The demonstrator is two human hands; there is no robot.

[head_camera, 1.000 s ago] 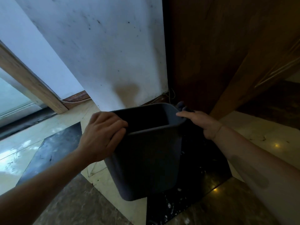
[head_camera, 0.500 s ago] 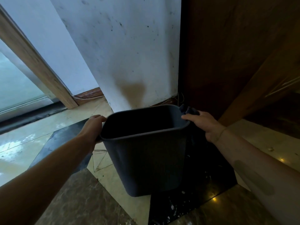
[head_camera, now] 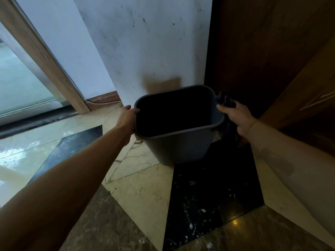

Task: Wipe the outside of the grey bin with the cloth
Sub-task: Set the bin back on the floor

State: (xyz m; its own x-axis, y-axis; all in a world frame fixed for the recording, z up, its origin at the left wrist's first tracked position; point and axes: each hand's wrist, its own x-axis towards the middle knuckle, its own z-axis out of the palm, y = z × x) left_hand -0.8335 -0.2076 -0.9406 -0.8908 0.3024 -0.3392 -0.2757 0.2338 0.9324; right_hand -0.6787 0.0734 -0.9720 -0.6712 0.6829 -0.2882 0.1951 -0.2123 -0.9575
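The grey bin stands on the marble floor in the corner, its base straddling a cream tile and a black one, just in front of the speckled white wall. Its open mouth tips toward the camera, showing a dark, bare interior. The left hand is closed on the rim at the bin's left side, thumb hooked over the edge. The right hand presses against the bin's right outer wall, its fingers curled around a dark cloth that bunches above the knuckles and hangs down below the palm beside the bin. Dark wooden panelling rises on the right, and a wood-framed glass door sits far left.
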